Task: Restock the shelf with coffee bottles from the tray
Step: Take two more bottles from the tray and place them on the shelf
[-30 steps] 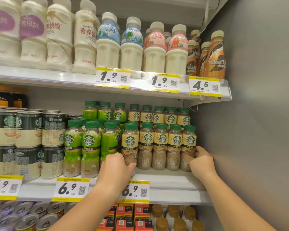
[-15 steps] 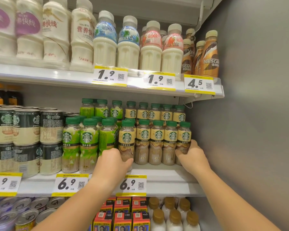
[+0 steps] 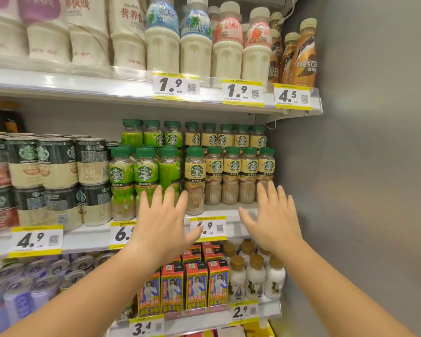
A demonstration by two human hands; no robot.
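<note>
Left hand [image 3: 163, 220] and right hand [image 3: 272, 220] hover splayed and empty before green-capped, yellow-labelled coffee bottles [image 3: 231, 176] on the white shelf [image 3: 243, 212].

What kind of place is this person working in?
Most likely a shop's drinks aisle. Yellow price tags line the shelf edges, and the shelves hold rows of coffee bottles, cans and milk drinks. Both hands are open, holding nothing.

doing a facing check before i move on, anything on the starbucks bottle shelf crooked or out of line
One thing: the leftmost tan-label bottle stands forward of the other tan-label bottles, breaking the front line. The third green-label bottle is turned, logo not facing out. Nothing tipped or spilled.
</note>
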